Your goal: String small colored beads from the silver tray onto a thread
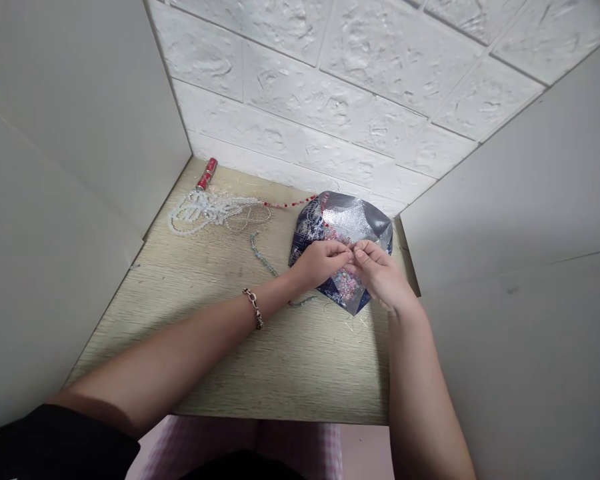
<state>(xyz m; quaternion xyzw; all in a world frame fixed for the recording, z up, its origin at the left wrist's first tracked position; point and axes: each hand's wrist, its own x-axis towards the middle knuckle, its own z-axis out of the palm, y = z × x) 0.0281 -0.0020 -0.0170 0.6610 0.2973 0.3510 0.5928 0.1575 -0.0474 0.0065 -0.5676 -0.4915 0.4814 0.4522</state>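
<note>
1 head-worn camera gives the only view here. It faces forward and tilts steeply down, looking from close above the left hand (320,263) and right hand (380,273) onto a wood-grain desk (130,320), with a white brick-pattern wall (300,87) ahead and white side panels (65,167) framing both edges.

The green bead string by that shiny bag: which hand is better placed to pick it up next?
Probably the left hand. The green bead string lies just beside it, while the right hand is farther away, beyond the left hand. Both hands meet above the shiny bag.
</note>
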